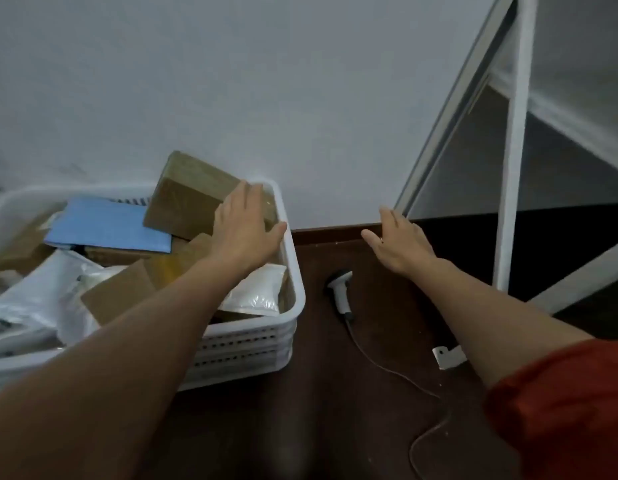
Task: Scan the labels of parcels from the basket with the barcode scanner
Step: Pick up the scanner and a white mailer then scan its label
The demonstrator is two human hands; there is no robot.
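A white basket (293, 306) crammed with parcels is filling the dark table (335, 393) at nine o'clock. A tilted brown box (186, 199) is jutting above its rim. The scanner (340, 292) and its cord (387, 368) are lying across the open strip at three o'clock of the basket. A white frame (512, 168) is closing off two o'clock.

White basket, brown boxes, one blue mailer

The basket (286, 327) is white and perforated; cardboard box (189, 199) brown, mailer (106, 223) blue, scanner (340, 292) white, counter (335, 393) dark brown, sleeve (570, 410) red.
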